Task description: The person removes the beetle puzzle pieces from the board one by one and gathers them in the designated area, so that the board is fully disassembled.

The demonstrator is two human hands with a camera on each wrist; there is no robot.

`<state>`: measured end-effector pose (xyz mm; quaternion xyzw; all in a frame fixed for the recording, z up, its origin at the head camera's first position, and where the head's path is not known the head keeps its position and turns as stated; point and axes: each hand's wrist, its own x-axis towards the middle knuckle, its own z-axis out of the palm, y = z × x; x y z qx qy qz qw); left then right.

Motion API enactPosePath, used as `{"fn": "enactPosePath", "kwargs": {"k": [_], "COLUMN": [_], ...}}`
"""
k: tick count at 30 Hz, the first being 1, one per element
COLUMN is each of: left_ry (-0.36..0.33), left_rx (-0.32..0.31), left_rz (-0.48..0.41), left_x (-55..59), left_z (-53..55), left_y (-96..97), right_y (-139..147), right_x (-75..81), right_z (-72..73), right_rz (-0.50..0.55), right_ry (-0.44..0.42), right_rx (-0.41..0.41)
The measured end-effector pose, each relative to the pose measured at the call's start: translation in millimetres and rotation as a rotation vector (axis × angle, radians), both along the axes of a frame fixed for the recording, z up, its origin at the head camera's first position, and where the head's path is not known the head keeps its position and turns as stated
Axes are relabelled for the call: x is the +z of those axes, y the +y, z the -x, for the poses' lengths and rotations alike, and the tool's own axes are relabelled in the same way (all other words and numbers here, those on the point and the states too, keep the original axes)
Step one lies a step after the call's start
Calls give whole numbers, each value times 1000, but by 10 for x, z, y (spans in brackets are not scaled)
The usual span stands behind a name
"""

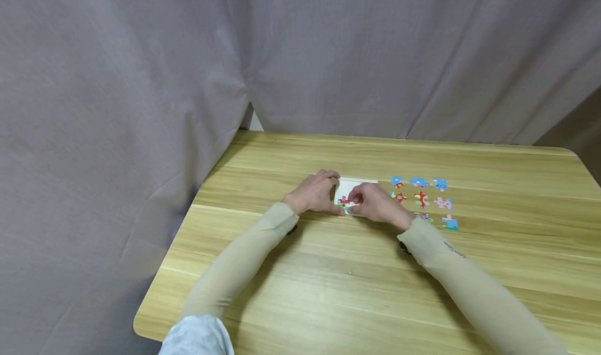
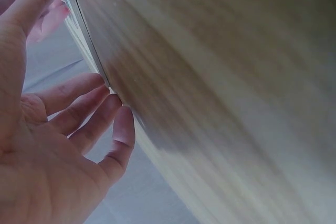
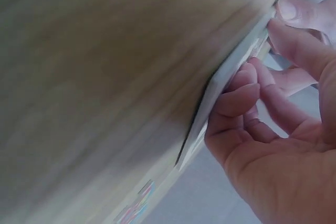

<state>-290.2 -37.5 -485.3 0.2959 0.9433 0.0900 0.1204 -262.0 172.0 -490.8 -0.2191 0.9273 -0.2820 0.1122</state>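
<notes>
A small white puzzle tray (image 1: 359, 180) lies on the table. My left hand (image 1: 319, 192) holds its left side, with the thumb at the near corner and the fingers at the far corner. In the left wrist view those bent fingers (image 2: 123, 124) touch the tray's edge. A colourful jigsaw piece (image 1: 344, 201), red, purple and green, sits in the tray's near left corner. My right hand (image 1: 375, 203) reaches over the tray, thumb and curled forefinger at the piece's right side, pinching it. The right hand hides much of the tray's right part.
Several loose jigsaw pieces lie in rows right of the tray, among them a blue one (image 1: 419, 182), a red one (image 1: 421, 199), a pink one (image 1: 443, 203) and a blue-green one (image 1: 449, 223). A grey curtain (image 1: 328, 57) hangs behind the wooden table (image 1: 305, 276).
</notes>
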Motion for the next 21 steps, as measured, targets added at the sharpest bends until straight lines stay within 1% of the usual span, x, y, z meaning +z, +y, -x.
{"fn": "enactPosePath", "kwargs": {"k": [5, 15, 21], "left_ry": [-7, 0, 2], "left_rx": [7, 11, 9], "left_rz": [-3, -2, -2], "left_x": [4, -1, -1], "left_z": [2, 8, 9], "left_y": [5, 10, 10], "right_y": [-40, -56, -71], "right_x": [35, 34, 39], "right_z": [-2, -17, -13], "right_rz": [-18, 73, 68], "right_ry": [-28, -11, -28], "right_rx": [-12, -16, -41]}}
